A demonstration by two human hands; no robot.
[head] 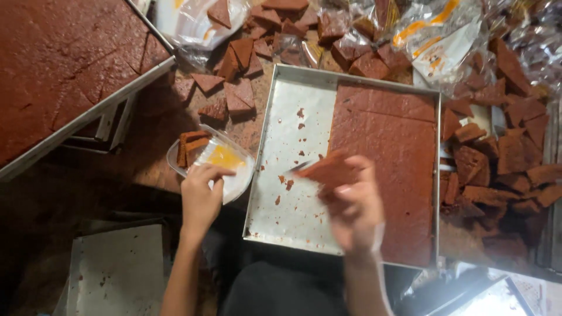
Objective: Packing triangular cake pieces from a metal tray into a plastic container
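A dark brown surface (146, 158) carries everything here, littered with cut wedges and crumbs. Upper left sits a big metal tray (88, 114) filled edge to edge with scored brown cake (52, 64), raised on a frame above the surface. In the middle lies a second rectangular metal tray (293, 117), its left half bare metal dotted with crumbs, its right half covered by an uncut slab of the same brown cake (398, 152). To the right of this tray a loose heap of cut cake pieces (503, 158) spreads toward the edge, and along the top a pile of clear plastic bags (433, 35) lies mixed with more triangular pieces (240, 52). A flat grey board (117, 269) lies at lower left. The right hand (354, 210), blurred by motion, is over the middle tray at the slab's left edge and grips a wedge-shaped cake slice (328, 171), lifted just above the bare metal; the fingers are curled around its lower end. The left hand (202, 196) rests on the near rim of a small clear plastic container (234, 172) just left of the tray, fingers bent over its edge and pinching it. Inside the container stand a couple of thin cake slices (190, 146) against its far left wall, beside a yellow patch (225, 157) on its bottom.
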